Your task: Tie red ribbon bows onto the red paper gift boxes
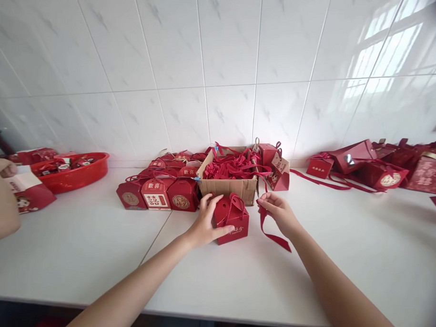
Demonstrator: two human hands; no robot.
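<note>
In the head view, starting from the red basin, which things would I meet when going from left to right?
Red basin → cluster of red gift boxes → small red box in the left hand → right hand → pile of red packages.

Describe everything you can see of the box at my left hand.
The box is red, apparently card, with sloping upper panels and pale gold lettering on its front, partly covered by the thumb. A twisted red cord loops at its top. It stands upright on the white table, in front of the carton. The left hand grips its left side.
</note>
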